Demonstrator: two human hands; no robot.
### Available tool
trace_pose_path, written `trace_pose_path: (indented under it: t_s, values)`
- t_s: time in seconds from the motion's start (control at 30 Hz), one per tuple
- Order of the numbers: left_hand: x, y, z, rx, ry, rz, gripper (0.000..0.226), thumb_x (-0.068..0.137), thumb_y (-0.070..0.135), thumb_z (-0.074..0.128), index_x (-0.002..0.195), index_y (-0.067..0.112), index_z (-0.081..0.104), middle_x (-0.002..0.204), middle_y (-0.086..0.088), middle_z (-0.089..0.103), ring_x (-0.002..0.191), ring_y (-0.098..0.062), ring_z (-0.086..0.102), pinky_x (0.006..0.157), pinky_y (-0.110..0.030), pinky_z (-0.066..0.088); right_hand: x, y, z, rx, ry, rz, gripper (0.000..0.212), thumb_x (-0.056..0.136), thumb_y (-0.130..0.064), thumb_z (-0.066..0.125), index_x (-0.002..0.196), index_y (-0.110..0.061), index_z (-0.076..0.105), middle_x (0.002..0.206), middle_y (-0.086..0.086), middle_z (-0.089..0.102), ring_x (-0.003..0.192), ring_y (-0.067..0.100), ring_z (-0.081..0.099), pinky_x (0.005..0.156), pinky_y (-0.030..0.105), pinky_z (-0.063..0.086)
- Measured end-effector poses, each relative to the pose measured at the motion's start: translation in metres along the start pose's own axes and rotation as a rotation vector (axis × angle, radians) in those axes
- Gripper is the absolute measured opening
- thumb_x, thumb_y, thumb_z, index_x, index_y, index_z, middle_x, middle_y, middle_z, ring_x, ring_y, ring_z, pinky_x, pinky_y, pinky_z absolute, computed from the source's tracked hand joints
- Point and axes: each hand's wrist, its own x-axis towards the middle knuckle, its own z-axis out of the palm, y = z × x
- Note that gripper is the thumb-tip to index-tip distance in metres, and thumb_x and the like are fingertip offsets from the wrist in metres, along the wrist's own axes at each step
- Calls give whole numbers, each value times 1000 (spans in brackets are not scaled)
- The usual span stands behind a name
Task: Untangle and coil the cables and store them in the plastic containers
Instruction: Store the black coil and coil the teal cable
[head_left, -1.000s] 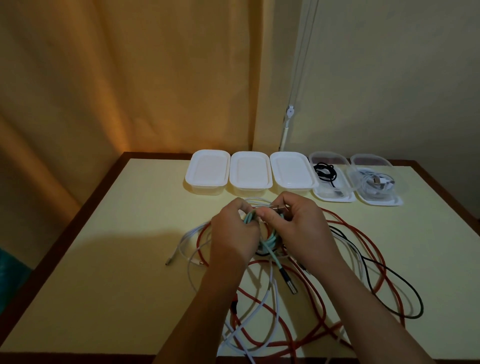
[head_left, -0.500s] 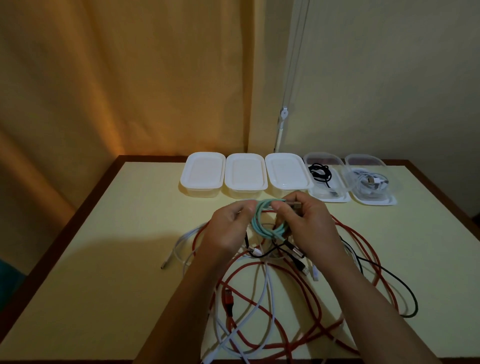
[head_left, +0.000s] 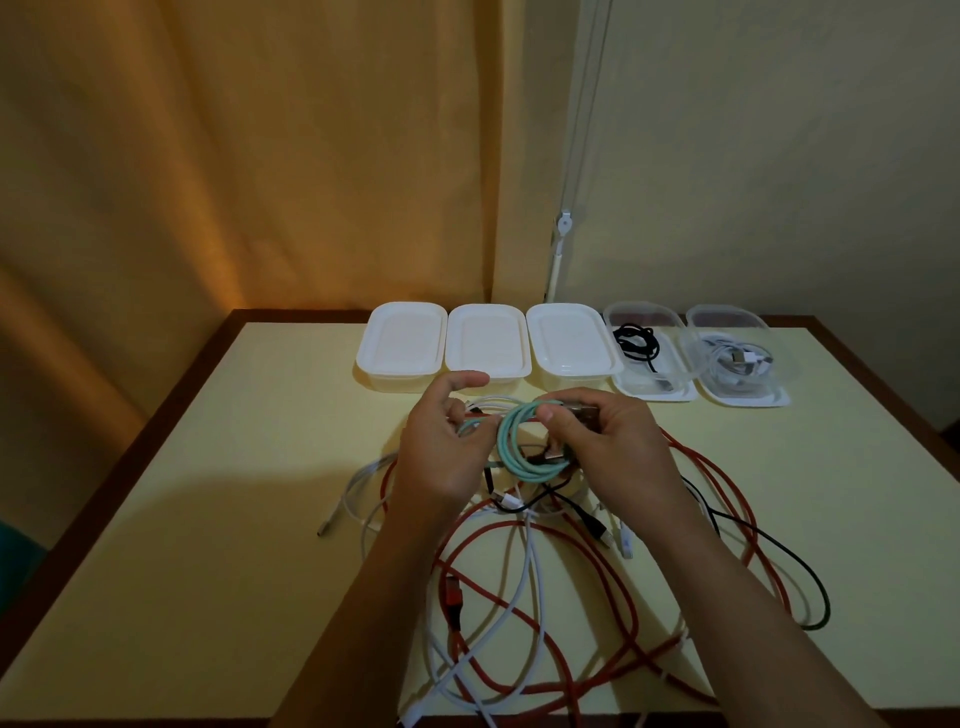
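**Mia:** What could go wrong now?

**Ben:** The green cable (head_left: 524, 447) is wound in a small ring, up in the air between both hands, above the messy pile on the table (head_left: 234, 467). The right hand (head_left: 618, 447) pinches the ring near its top, with its fingers (head_left: 558, 415) curled round it. If that pinch slips, I think the ring will spring open and fall back into the pile.

**Mia:** And the left hand (head_left: 441, 452)?

**Ben:** It holds the loose end of the green cable with its lower fingers. Its pointing finger (head_left: 465, 379) sticks out straight. That end could get dragged under the red cable (head_left: 613, 587) or the white cable (head_left: 530, 582) and get caught again. The black cable (head_left: 779, 561) lies close too.

**Mia:** Where should it go?

**Ben:** Into a box. Three closed boxes (head_left: 485, 340) sit at the far side of the table. Two open boxes (head_left: 647, 358) next to them already hold cables. A lid must come off first, and with both hands busy the ring may come loose.

**Mia:** What changed from a moment ago?

**Ben:** A second ago the green cable hung down, with its plug end over the pile. Now it is wound up into neat loops. The hands have moved a little apart, and the left pointing finger has lifted.
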Motion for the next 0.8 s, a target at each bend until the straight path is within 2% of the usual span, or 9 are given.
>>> trace_pose_path:
  t_s: [0.07, 0.1, 0.13, 0.27, 0.33, 0.5, 0.6, 0.7, 0.8]
  values:
    - [-2, 1, 2, 118, 48, 54, 33, 83, 21, 78, 111, 31, 64, 70, -3, 48, 66, -5, 31, 64, -39, 50, 0, 0, -1, -28, 18, -6, 15, 93, -19, 69, 89, -31, 76, 79, -16, 75, 74, 2, 70, 67, 15, 54]
    - [-2, 2, 1, 189, 65, 75, 30, 82, 25, 79, 110, 29, 66, 79, -5, 57, 109, -12, 34, 64, -39, 49, 0, 0, -2, -40, 31, -7, 13, 93, -19, 69, 90, -30, 77, 80, -16, 75, 76, 1, 70, 68, 15, 54]
    - [-2, 3, 0, 259, 63, 83, 25, 83, 30, 78, 106, 27, 70, 84, -1, 59, 86, -21, 61, 62, -36, 45, 1, 1, -3, -51, 46, -7, 12, 92, -20, 70, 91, -29, 77, 81, -15, 75, 77, 1, 70, 69, 16, 54]
    - [-1, -2, -3, 365, -62, 54, 12, 89, 37, 69, 79, 30, 72, 67, 8, 61, 71, -13, 56, 61, -29, 44, 1, 4, -4, -111, 90, -23, 10, 91, -22, 71, 93, -30, 77, 85, -14, 75, 80, 1, 70, 73, 22, 56]
    - [0, -3, -3, 315, -96, 20, 19, 93, 36, 63, 79, 25, 72, 71, 6, 68, 72, -11, 62, 68, -34, 52, 1, 5, -3, -132, 111, -40, 9, 91, -23, 72, 95, -28, 78, 87, -14, 75, 82, 1, 70, 75, 24, 56]
    - [1, 0, -9, 95, -306, -148, 23, 94, 37, 63, 92, 15, 69, 48, 16, 52, 41, 0, 43, 50, -24, 32, 1, 5, -3, -191, 133, -91, 10, 91, -23, 72, 98, -28, 78, 86, -19, 73, 82, -4, 68, 73, 17, 55]
    - [-2, -1, -7, 69, -294, -161, 15, 90, 27, 69, 88, 14, 63, 52, 16, 57, 43, 2, 47, 51, -24, 35, 0, 5, -1, -213, 119, -113, 12, 91, -23, 72, 101, -28, 77, 86, -23, 70, 84, -6, 67, 72, 12, 54]
    - [-4, -1, -1, 187, -171, -115, 17, 90, 27, 69, 89, 14, 59, 72, 7, 64, 62, -3, 56, 58, -23, 41, 1, 6, 0, -223, 95, -74, 10, 92, -24, 70, 98, -31, 74, 87, -19, 72, 80, -7, 67, 65, 9, 52]
    - [-8, 3, 4, 233, -107, -48, 17, 92, 23, 67, 87, 14, 54, 77, 4, 60, 64, 4, 58, 53, -9, 39, 2, 7, 1, -248, 70, -21, 6, 93, -25, 66, 95, -26, 72, 83, -11, 72, 74, -3, 67, 59, 11, 51]
